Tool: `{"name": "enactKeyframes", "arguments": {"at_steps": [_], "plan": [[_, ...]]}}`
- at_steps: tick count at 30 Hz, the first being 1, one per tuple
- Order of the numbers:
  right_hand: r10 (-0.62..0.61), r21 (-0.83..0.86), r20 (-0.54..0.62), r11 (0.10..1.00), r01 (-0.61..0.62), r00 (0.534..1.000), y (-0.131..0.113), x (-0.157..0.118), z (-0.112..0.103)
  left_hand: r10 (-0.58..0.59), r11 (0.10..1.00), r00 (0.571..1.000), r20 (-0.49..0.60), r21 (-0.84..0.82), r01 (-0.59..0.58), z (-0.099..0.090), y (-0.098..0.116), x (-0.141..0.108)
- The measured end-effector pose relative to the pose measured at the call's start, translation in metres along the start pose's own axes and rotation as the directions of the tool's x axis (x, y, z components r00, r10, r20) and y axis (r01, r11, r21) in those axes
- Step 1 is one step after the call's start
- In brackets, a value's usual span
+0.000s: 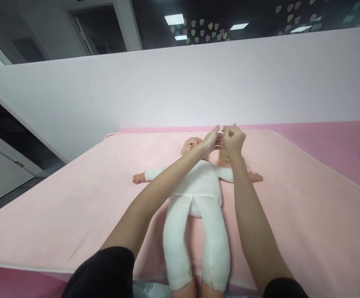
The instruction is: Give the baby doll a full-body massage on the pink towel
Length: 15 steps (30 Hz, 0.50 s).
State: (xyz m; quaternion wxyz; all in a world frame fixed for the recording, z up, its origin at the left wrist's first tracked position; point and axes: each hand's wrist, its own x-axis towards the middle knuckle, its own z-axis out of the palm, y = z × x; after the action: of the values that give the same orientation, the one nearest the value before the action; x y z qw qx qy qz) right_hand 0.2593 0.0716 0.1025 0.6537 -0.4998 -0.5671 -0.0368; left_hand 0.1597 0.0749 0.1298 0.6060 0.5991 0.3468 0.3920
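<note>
On a pink blanket [58, 203], a doll [196, 182], face [189, 144] partly hidden; left hand [211, 140] unclenched, right hand [235, 140] clenched.

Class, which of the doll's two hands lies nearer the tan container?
The doll's hand at picture right: the tan container sits by that arm, while the doll's other hand lies beyond the torso, at picture left.

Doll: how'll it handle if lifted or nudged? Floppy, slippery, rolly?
The doll will probably sag at the hips: seams show where its white cloth-like legs join. Its head looks hard and smooth, so perhaps rigid and slippery. Lying face up, arms spread, it seems unlikely to roll.
</note>
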Motion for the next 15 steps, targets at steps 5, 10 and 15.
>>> {"name": "enactKeyframes", "arguments": {"at_steps": [5, 10, 15], "plan": [[-0.013, 0.020, -0.039, 1.000, 0.013, 0.999, -0.014, 0.009, -0.013, 0.175, 0.926, 0.984, 0.017, 0.336, -0.170, -0.034, -0.016, -0.060], [-0.121, 0.154, -0.125, 0.978, 0.139, 0.985, -0.072, 0.014, -0.026, 0.267, 0.567, 0.916, 0.298, 0.720, -0.400, -0.068, -0.047, -0.140], [-0.143, 0.184, -0.090, 0.970, 0.158, 0.986, -0.120, -0.016, -0.012, 0.157, 0.463, 0.933, 0.324, 0.810, -0.359, -0.074, -0.069, -0.167]]}}
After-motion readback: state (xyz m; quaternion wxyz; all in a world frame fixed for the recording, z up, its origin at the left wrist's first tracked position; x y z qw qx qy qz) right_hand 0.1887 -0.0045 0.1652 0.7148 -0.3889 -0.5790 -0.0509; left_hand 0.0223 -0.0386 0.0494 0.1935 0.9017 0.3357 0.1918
